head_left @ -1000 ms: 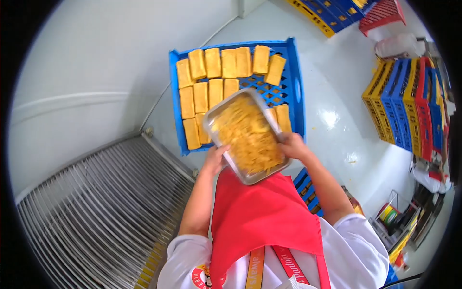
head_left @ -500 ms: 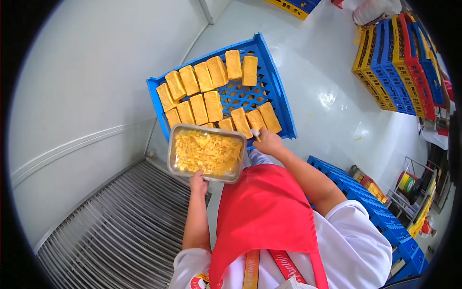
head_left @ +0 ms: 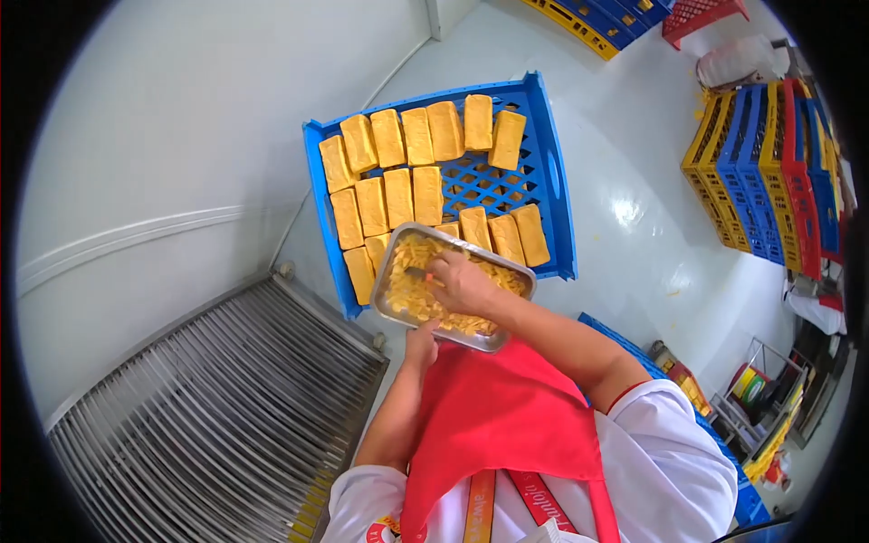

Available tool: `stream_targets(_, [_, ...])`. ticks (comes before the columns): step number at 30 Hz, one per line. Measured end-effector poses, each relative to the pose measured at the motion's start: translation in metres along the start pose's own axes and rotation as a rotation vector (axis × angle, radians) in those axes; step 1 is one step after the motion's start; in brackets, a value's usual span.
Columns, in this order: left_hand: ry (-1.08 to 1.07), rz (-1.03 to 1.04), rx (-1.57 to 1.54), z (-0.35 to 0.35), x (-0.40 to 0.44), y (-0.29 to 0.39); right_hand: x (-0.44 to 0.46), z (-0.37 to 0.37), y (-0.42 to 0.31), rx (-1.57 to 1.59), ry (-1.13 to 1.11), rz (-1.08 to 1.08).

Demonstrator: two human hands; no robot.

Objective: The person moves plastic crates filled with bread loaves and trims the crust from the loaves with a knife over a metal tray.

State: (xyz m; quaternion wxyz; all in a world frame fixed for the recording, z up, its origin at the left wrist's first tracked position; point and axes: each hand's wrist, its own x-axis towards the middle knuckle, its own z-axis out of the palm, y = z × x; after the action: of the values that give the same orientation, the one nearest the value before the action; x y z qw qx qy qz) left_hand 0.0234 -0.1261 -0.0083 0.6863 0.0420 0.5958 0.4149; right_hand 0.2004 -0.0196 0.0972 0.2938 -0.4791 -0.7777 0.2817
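Note:
My left hand (head_left: 421, 344) grips the near edge of a rectangular metal tray (head_left: 490, 343) and holds it tilted in front of my red apron. Yellow shreds or flakes (head_left: 405, 295), probably cheese, cover the tray's bottom. Over them, my right hand (head_left: 462, 282) is closed around a small spoon-like utensil (head_left: 415, 272), its metal end down among the shreds; most of it is hidden by my fingers. Beyond the tray is a blue plastic crate (head_left: 563, 217) with rows of golden rectangular loaves (head_left: 399, 198). The tray covers part of the nearest row.
A slatted metal rack (head_left: 217, 407) stands at the lower left beside a white wall (head_left: 208, 118). Stacked yellow, blue and red crates (head_left: 751, 172) are at the right. More blue crates (head_left: 625, 348) lie behind my right arm. Grey floor (head_left: 625, 181) runs between them.
My right hand has moved from the crate's near edge back over the tray and down into the shreds. The tray has shifted right and turned in view. The camera view has shifted too.

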Motion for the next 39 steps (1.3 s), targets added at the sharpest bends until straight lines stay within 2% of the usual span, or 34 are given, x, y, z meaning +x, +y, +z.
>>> stream_targets(2, [0.042, -0.003, -0.038, -0.016, -0.012, 0.006, 0.026, -0.008, 0.025, 0.142, 0.086, -0.051])
stream_targets(4, [0.080, 0.057, -0.086, -0.043, -0.019, 0.002, 0.057, -0.026, 0.064, -0.125, 0.414, 0.042])
stream_targets(5, [0.087, 0.053, -0.104, -0.062, -0.022, -0.006, 0.076, -0.042, 0.082, -0.180, 0.382, 0.270])
stream_targets(7, [0.051, 0.200, -0.048, -0.087, -0.024, -0.018, 0.104, -0.052, 0.118, -0.391, 0.454, 0.591])
stream_targets(8, [0.040, 0.233, -0.081, -0.093, -0.025, -0.019, 0.115, -0.050, 0.136, -0.409, 0.440, 0.578])
stream_targets(10, [0.054, 0.163, -0.313, -0.081, -0.045, -0.008, 0.132, -0.046, 0.178, -0.396, 0.513, 0.754])
stream_targets(11, [0.078, 0.152, -0.310, -0.084, -0.046, -0.009, 0.137, -0.050, 0.195, -0.420, 0.495, 0.738])
stream_targets(13, [0.111, 0.127, -0.317, -0.089, -0.052, -0.014, 0.138, -0.056, 0.217, -0.204, 0.547, 0.755])
stream_targets(14, [0.150, 0.132, -0.315, -0.091, -0.056, -0.016, 0.140, -0.079, 0.166, 0.372, 0.594, 0.895])
stream_targets(16, [0.167, 0.125, -0.320, -0.097, -0.057, -0.017, 0.123, -0.106, 0.210, 1.447, 0.520, 0.863])
stream_targets(17, [0.164, 0.102, -0.316, -0.102, -0.056, -0.018, 0.114, -0.121, 0.186, 1.556, 0.521, 0.832])
stream_targets(18, [0.160, 0.078, -0.310, -0.102, -0.056, -0.021, 0.105, -0.133, 0.161, 1.533, 0.534, 0.826])
stream_targets(19, [0.149, 0.123, -0.359, -0.087, -0.065, -0.010, 0.097, -0.143, 0.139, 1.641, 0.497, 0.794])
stream_targets(22, [0.085, 0.094, -0.270, -0.104, -0.062, -0.015, 0.083, -0.159, 0.106, 1.796, 0.414, 0.714])
stream_targets(25, [0.114, 0.104, -0.363, -0.097, -0.065, -0.012, 0.084, -0.155, 0.092, 1.738, 0.386, 0.765])
stream_targets(27, [0.130, 0.138, -0.382, -0.089, -0.069, -0.006, 0.096, -0.138, 0.101, 1.179, 0.396, 0.831])
stream_targets(28, [0.135, 0.156, -0.400, -0.090, -0.071, -0.005, 0.101, -0.128, 0.107, 1.189, 0.375, 0.834])
stream_targets(30, [0.153, 0.124, -0.400, -0.101, -0.070, -0.013, 0.114, -0.104, 0.127, 0.285, 0.475, 0.873])
stream_targets(31, [0.135, 0.125, -0.383, -0.106, -0.069, -0.020, 0.119, -0.090, 0.161, -0.107, 0.442, 0.873])
stream_targets(32, [0.115, 0.126, -0.364, -0.110, -0.068, -0.022, 0.123, -0.072, 0.160, -0.332, 0.496, 0.798])
stream_targets(34, [0.170, 0.132, -0.373, -0.105, -0.068, -0.027, 0.129, -0.049, 0.151, -0.423, 0.363, 0.559])
stream_targets(36, [0.220, 0.148, -0.387, -0.099, -0.066, -0.032, 0.135, 0.001, 0.142, -0.254, 0.217, 0.411])
stream_targets(38, [0.266, 0.166, -0.396, -0.100, -0.062, -0.044, 0.143, 0.050, 0.113, -0.113, 0.104, 0.533])
stream_targets(39, [0.282, 0.168, -0.413, -0.102, -0.063, -0.047, 0.152, 0.066, 0.095, -0.111, 0.083, 0.521])
